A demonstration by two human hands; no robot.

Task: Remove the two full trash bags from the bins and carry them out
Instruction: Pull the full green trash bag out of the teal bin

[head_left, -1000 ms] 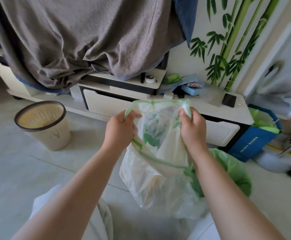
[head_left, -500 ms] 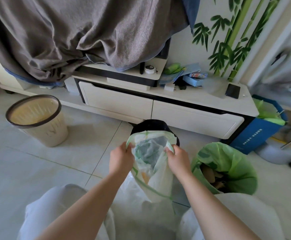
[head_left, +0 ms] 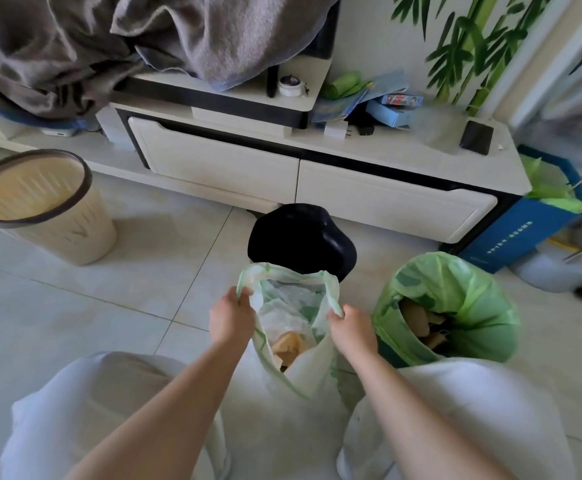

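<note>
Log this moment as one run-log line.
left hand: grips white trash bag rim | right hand: grips opposite rim | bag mouth: open | green trash bag: still in bin | beige bin: no bag

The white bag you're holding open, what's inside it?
Inside the white bag, crumpled clear plastic sits above brown cardboard-like scraps. Anything deeper is hidden by the bag's sides.

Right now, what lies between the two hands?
In the head view, the open mouth of the white bag, stretched between left hand and right hand.
</note>
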